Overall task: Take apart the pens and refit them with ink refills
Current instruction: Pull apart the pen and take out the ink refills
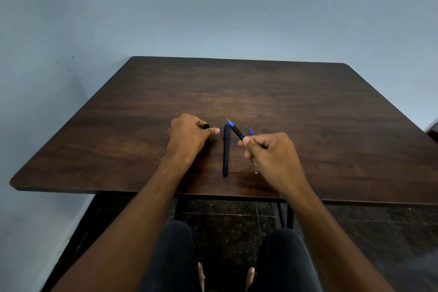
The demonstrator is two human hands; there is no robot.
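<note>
Black capped pen on table = landmark. Right hand just right, fingers clamped on uncapped pen; left hand left, curled round cap. I'd park cap, then unscrew tip steadily.

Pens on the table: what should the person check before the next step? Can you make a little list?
1. Right hand grips the uncapped pen, tip free: ok.
2. Left hand holds a black piece, probably the cap: ok; what it is, cannot tell.
3. Capped black pen lies flat on the table between the hands, out of the way: ok.
4. Small blue tips behind the right hand, maybe refills: in reach, ok; how many, cannot tell.
5. Held pen's barrel unscrewed yet: cannot tell.
</note>
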